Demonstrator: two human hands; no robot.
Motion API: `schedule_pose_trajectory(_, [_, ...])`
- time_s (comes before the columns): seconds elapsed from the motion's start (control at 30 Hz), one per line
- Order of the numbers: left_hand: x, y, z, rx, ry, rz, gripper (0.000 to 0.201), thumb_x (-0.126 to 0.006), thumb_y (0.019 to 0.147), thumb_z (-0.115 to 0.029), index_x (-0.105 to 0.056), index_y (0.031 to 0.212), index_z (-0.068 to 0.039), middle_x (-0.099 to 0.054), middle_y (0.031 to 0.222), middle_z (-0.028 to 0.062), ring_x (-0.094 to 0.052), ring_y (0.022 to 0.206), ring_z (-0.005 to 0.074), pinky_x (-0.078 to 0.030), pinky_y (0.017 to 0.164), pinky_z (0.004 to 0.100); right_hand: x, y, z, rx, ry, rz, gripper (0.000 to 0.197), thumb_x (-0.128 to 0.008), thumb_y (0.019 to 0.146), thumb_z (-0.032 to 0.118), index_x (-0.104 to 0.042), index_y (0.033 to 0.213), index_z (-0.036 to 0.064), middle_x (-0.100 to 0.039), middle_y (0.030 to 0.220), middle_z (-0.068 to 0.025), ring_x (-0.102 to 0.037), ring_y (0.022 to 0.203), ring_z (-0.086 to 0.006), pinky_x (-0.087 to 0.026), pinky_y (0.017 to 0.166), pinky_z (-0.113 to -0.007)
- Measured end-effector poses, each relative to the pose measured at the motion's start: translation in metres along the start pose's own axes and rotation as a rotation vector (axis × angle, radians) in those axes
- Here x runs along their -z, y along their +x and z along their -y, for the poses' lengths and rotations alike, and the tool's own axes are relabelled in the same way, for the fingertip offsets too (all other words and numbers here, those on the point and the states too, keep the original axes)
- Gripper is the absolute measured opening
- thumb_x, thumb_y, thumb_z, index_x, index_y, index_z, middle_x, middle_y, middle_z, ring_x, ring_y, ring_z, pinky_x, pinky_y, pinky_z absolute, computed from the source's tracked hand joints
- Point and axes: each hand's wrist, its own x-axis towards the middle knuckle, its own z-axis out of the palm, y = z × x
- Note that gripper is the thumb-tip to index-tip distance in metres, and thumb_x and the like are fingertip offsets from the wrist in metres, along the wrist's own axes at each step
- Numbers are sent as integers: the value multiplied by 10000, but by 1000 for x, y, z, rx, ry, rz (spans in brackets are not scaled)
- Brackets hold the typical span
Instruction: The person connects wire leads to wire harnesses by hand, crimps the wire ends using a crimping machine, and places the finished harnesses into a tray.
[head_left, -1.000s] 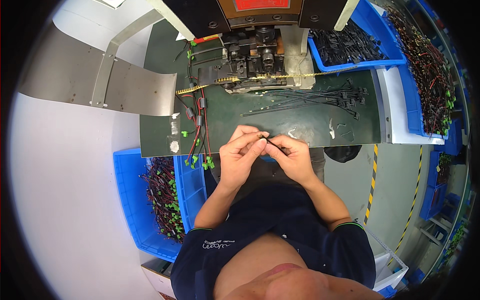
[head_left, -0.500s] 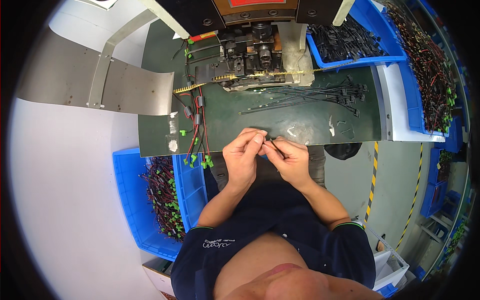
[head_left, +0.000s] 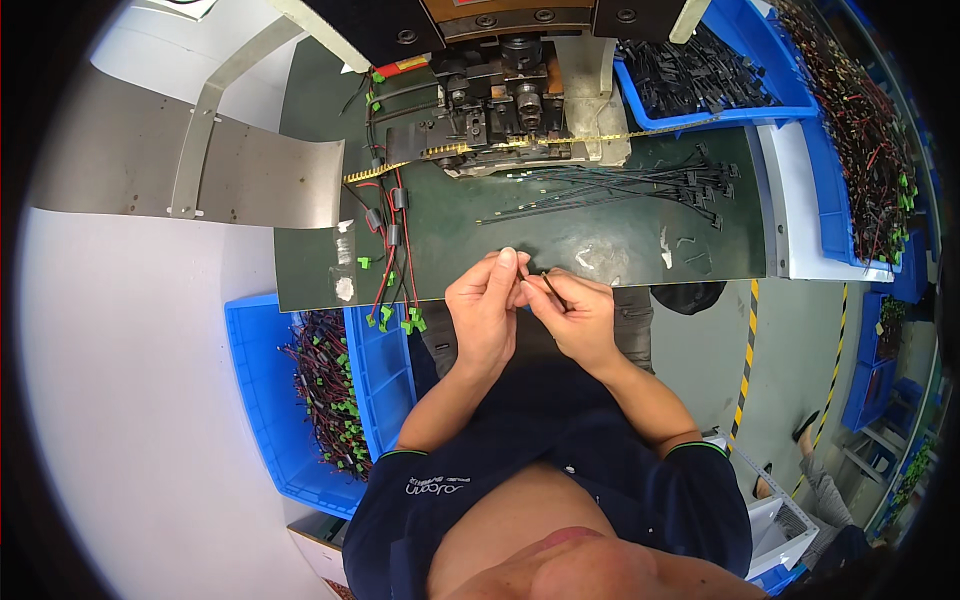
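Just off the near edge of the green worktable (head_left: 450,260), both my hands are raised close together. My right hand (head_left: 582,322) is closed in a pinch on a short visible length of thin black wire (head_left: 554,290); the rest of it is hidden by the fingers. My left hand (head_left: 485,308) pinches thumb to forefinger, with a dark sliver at its tips too small to name. Beyond them, a bundle of black wires with connectors (head_left: 690,183) lies on the table. Red and black wires with green connectors (head_left: 393,235) hang over the edge at the left.
A press machine (head_left: 520,100) stands at the back, a yellow terminal strip (head_left: 400,168) running across it. Blue bins of wires stand at back right (head_left: 790,118) and lower left (head_left: 262,400). A curved metal sheet (head_left: 270,185) reaches in from the left. Another person's leg (head_left: 825,490) shows lower right.
My left thumb has lifted and straightened, and the fingertips of both hands have shifted slightly. Another person's leg and shoe have come into view at the lower right.
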Motion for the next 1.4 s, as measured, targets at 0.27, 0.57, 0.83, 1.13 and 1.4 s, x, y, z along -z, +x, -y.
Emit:
schedule_pose_trajectory(0.27, [5, -4, -9, -118, 188, 101, 135, -642, 999, -6, -710, 1073, 83, -685, 1007, 145, -576, 736, 122, -489, 682, 268, 3, 0, 1, 46, 68, -11, 93, -711, 935, -33, -745, 1016, -63, -689, 750, -18, -452, 586, -34, -368, 527, -217])
schedule_pose_trajectory(0.57, [8, -3, -11, -221, 192, 167, 57, -638, 963, 75, -669, 1011, 69, -663, 1013, 116, -677, 835, 148, -603, 754, 287, 3, -4, 0, 47, 46, -47, 113, -711, 927, -55, -744, 1033, -76, -729, 809, -52, -488, 604, -44, -385, 537, -212])
schedule_pose_trajectory(0.83, [13, -2, -14, 53, -18, 127, 81, -599, 951, 57, -631, 1019, 27, -629, 1006, 113, -630, 877, 164, -564, 780, 309, 6, -2, 0, 60, -19, -2, 109, -725, 908, -45, -749, 1013, -59, -733, 819, -66, -537, 628, -85, -424, 554, -239])
schedule_pose_trajectory(1.13, [16, -3, -11, 1, 180, 186, 70, -679, 979, -6, -691, 1014, 54, -706, 960, 134, -647, 794, 144, -544, 721, 274, 11, -5, 2, 115, -89, 81, 176, -749, 864, -53, -750, 1038, -23, -753, 845, -79, -659, 682, -151, -484, 552, -260])
schedule_pose_trajectory(1.4, [21, 8, -22, 126, 68, 241, 139, -621, 1024, -25, -697, 1096, 66, -728, 966, 135, -674, 826, 162, -566, 787, 300, 14, -5, 1, 77, -54, 87, 151, -733, 880, -57, -745, 1027, -24, -745, 835, -78, -667, 693, -147, -487, 547, -260])
